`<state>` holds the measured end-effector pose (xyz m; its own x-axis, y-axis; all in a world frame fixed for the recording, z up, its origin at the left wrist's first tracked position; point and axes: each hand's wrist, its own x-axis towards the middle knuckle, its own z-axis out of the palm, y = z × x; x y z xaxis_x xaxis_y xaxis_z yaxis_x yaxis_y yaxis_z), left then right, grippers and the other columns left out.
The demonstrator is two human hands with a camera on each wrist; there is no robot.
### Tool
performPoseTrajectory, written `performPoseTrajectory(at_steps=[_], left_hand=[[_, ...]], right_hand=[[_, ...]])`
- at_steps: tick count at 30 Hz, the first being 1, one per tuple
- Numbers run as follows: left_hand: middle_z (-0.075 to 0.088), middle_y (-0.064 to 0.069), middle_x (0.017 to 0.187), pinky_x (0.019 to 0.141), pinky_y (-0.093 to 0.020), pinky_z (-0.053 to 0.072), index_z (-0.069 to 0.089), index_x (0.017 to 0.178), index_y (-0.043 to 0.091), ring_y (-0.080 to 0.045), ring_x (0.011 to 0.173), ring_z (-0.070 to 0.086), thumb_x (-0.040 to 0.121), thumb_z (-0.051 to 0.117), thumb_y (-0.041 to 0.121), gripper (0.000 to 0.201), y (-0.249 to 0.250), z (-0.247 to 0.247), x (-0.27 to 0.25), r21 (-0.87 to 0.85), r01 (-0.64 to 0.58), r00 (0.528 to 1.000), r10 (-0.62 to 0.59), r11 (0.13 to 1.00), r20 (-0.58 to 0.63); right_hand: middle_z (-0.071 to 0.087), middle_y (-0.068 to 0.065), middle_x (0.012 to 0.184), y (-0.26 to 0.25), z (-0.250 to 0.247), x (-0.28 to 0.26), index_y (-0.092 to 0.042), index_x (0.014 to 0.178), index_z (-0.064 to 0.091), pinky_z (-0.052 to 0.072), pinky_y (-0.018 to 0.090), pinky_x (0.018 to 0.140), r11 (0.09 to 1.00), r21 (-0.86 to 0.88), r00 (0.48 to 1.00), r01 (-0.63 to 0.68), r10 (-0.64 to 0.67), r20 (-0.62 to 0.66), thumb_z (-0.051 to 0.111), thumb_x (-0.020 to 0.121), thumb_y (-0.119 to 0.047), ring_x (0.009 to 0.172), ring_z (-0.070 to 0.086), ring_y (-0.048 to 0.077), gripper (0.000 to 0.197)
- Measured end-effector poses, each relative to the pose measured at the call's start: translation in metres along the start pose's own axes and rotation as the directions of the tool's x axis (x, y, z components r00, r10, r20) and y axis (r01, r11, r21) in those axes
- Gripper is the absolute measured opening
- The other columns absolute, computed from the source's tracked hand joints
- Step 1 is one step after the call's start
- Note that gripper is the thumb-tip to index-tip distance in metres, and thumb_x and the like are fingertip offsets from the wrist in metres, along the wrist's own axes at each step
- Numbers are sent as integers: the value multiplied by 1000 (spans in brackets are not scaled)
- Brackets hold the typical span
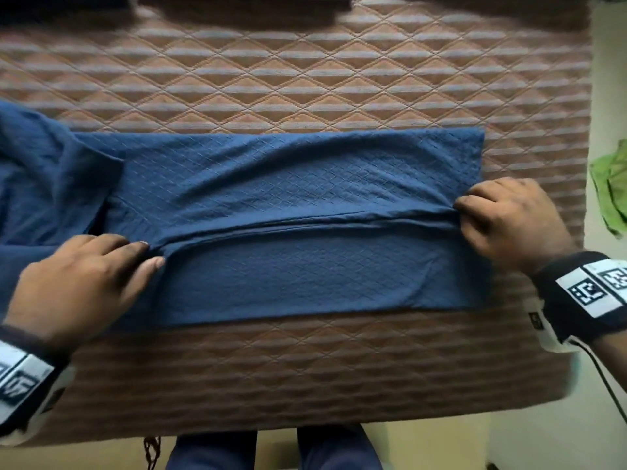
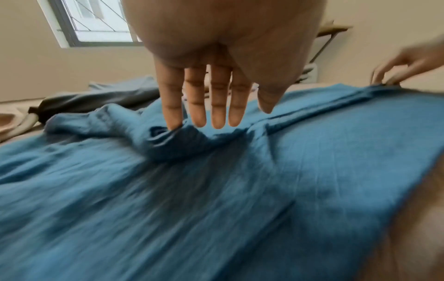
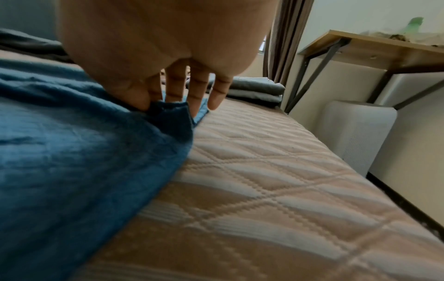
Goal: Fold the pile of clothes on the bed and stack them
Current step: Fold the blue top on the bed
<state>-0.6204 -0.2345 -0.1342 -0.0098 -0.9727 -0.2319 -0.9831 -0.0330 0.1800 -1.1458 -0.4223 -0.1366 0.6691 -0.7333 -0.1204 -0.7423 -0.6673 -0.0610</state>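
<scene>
Because a fold runs left to right across the blue garment [image 1: 288, 198] lying flat on the bed [image 1: 305, 79], the right hand [image 1: 512, 218] pinches its right end while the left hand [image 1: 84, 283] presses the left end with straight fingers.

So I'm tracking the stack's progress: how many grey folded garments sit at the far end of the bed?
2 that I can tell: grey folded garments stacked one on the other at the bed's far end, beyond the right hand. Fingers may hide more.

Cream walls [image 2: 100, 62], barred window [image 2: 96, 21], wooden table [image 3: 374, 49], brown curtain [image 3: 286, 38]
</scene>
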Motion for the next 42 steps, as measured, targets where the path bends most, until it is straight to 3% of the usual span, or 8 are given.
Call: performPoseTrajectory(at_steps=[7, 11, 17, 22, 28, 34, 38, 42], left_hand=[[66, -17, 112, 86, -49, 50, 70, 116, 5, -38, 98, 62, 96, 53, 35, 40, 86, -2, 55, -120, -271, 960, 258, 955, -111], [63, -12, 90, 88, -52, 45, 71, 93, 9, -36, 85, 60, 98, 45, 47, 47, 89, 12, 57, -61, -224, 972, 218, 973, -92], [64, -18, 108, 93, -53, 46, 68, 108, 4, -41, 101, 60, 101, 48, 24, 30, 138, 23, 98, -154, -323, 935, 290, 934, -204], [16, 1, 165, 117, -60, 8, 21, 157, 31, -29, 151, 15, 94, 25, 63, 71, 156, 45, 118, -73, -120, 983, 129, 990, 129], [-14, 17, 164, 107, -76, -6, -5, 153, 51, -24, 152, -15, 82, 20, 85, 82, 77, 25, 91, -28, 249, 950, -238, 968, 203], [-16, 15, 164, 109, -77, -5, -8, 150, 54, -24, 152, -15, 79, 9, 81, 78, 38, 11, 70, -9, 157, 949, -148, 988, 278], [-6, 10, 166, 107, -77, -5, -1, 155, 46, -28, 153, -8, 87, 11, 80, 76, -50, -9, 23, 154, 408, 878, -433, 900, 201], [-1, 0, 167, 110, -74, 2, 7, 157, 39, -33, 152, -4, 89, 22, 76, 78, -101, -20, -10, 111, 452, 866, -466, 885, 184]], right_hand=[[61, 14, 88, -10, -9, 1, -8, 91, 68, 39, 47, 69, 985, -6, 985, -173, 172, -31, 52, 82, -21, 80, 54, 38, 23], [64, 8, 101, -23, -21, -5, -17, 90, 70, 36, 47, 86, 974, 30, 972, -225, 222, 74, 48, 77, -43, 100, 56, 34, 37], [67, 10, 109, -112, -14, 59, -13, 102, 72, 47, 49, 88, 925, 362, 956, -117, 204, -213, 56, 91, -31, 103, 61, 35, 27], [8, -6, 165, -133, 36, 93, -40, 154, 18, 0, 57, 117, 890, 215, 911, -403, 367, 191, 30, 90, -70, 152, 6, 26, 73], [-6, 1, 166, -61, 20, 59, -30, 157, 3, -2, 70, 113, 689, -7, 677, -725, 715, 174, 16, 88, -79, 151, -5, 33, 85], [-7, -8, 165, -216, 14, 126, -42, 155, 3, -5, 57, 117, 953, 198, 952, -231, 180, 247, 16, 82, -82, 152, -7, 26, 84], [-5, -14, 164, -223, 24, 136, -44, 154, 5, -5, 59, 116, 845, 201, 847, -496, 420, 326, 26, 88, -77, 152, -6, 21, 77], [0, -2, 166, -183, 23, 95, -33, 157, 9, -1, 72, 112, 550, 109, 558, -828, 786, 265, 15, 76, -91, 151, -2, 34, 99]])
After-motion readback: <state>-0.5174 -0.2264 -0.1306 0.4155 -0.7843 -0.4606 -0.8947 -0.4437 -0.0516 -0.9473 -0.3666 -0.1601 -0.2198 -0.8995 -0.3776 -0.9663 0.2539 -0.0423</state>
